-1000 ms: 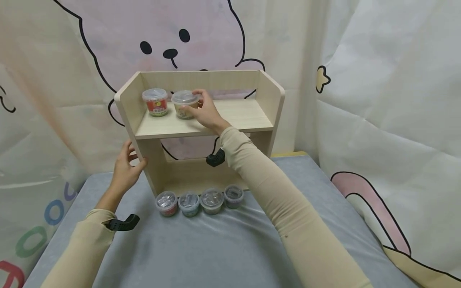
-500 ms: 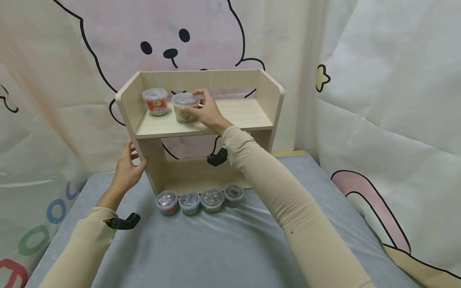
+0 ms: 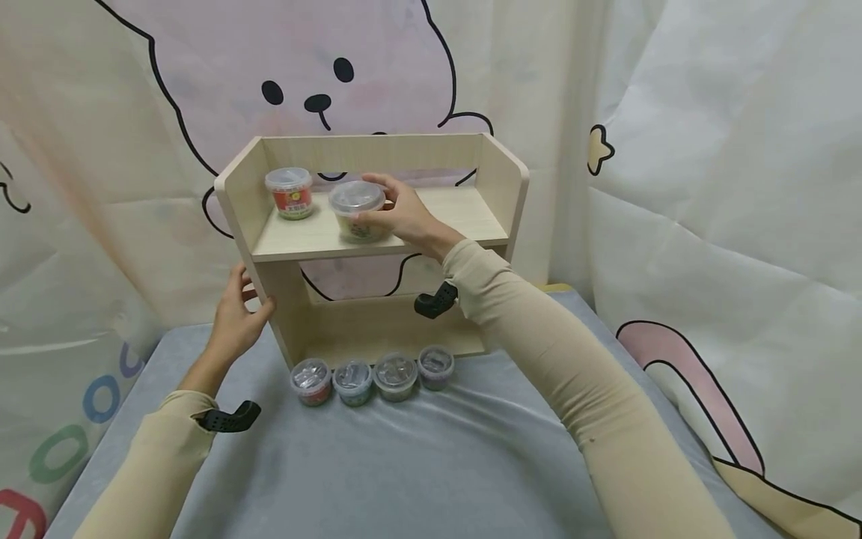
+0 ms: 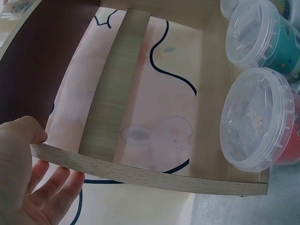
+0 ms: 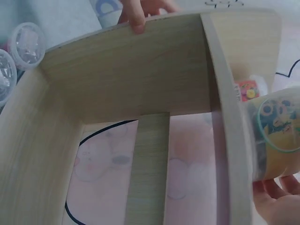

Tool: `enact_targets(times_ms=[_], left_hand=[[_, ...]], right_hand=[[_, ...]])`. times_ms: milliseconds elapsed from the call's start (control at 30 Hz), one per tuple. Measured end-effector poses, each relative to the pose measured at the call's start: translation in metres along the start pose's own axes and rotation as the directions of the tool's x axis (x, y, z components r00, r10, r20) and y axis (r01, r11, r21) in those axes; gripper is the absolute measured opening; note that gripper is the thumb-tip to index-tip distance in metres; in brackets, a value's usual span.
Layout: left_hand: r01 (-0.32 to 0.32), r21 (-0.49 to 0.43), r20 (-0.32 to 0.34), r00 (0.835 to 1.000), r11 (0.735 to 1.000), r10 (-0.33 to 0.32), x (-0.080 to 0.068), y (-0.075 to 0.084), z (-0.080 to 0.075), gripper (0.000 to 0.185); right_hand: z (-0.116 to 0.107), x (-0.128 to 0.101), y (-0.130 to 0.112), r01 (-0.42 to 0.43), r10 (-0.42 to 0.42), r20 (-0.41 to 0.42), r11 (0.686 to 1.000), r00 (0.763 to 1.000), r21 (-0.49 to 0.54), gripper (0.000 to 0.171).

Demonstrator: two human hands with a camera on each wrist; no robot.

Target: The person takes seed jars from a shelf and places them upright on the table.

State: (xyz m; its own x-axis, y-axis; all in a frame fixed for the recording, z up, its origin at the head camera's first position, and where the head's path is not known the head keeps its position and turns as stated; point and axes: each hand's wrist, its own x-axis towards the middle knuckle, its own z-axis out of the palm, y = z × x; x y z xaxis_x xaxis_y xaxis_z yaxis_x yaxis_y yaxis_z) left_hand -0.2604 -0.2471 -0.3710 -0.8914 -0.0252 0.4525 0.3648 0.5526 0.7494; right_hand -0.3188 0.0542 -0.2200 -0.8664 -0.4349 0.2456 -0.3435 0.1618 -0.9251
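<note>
A small wooden shelf stands on a grey-covered table. My right hand grips a clear-lidded tub with a yellowish label near the front edge of the top board. The right wrist view shows that tub from below, with my fingers under it. A red-labelled tub stands at the board's back left. My left hand holds the shelf's left side panel, thumb in front and fingers behind the panel's edge.
A row of several small lidded tubs lies on the grey cloth in front of the shelf's base; two show close up. A cartoon-printed curtain hangs behind and to the right.
My right hand has drawn the yellowish tub to the right and toward the shelf's front edge, away from the red tub. My left hand has stayed on the side panel.
</note>
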Motion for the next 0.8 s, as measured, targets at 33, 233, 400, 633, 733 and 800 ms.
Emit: enact_targets(times_ms=[33,233,400,633,733,800], left_hand=[[0.001,0.000,0.001,1.000,1.000,-0.001,0.000,0.000,0.000,0.072],[-0.001,-0.014,-0.003,1.000,1.000,0.001,0.000,-0.001,0.002,0.072],[-0.001,0.010,-0.004,1.000,1.000,0.001,0.001,0.000,0.001,0.071],[-0.007,0.021,-0.005,1.000,1.000,0.007,0.002,-0.002,0.001,0.069],[-0.023,0.009,-0.008,1.000,1.000,0.024,0.003,-0.003,0.001,0.068],[-0.032,0.000,-0.009,0.999,1.000,0.032,0.003,-0.003,0.002,0.068]], right_hand=[[-0.002,-0.003,-0.001,0.002,-0.002,0.006,1.000,1.000,-0.002,0.076],[-0.013,-0.020,-0.002,0.014,-0.015,0.045,1.000,0.999,0.027,0.076],[-0.019,-0.034,-0.002,0.031,-0.034,0.049,0.998,0.998,0.054,0.076],[-0.024,-0.054,0.004,0.077,-0.078,0.040,0.997,0.996,0.031,0.076],[-0.028,-0.062,0.005,0.098,-0.099,0.044,0.995,0.994,0.025,0.075],[-0.030,-0.068,0.005,0.111,-0.112,0.055,0.994,0.992,0.012,0.074]])
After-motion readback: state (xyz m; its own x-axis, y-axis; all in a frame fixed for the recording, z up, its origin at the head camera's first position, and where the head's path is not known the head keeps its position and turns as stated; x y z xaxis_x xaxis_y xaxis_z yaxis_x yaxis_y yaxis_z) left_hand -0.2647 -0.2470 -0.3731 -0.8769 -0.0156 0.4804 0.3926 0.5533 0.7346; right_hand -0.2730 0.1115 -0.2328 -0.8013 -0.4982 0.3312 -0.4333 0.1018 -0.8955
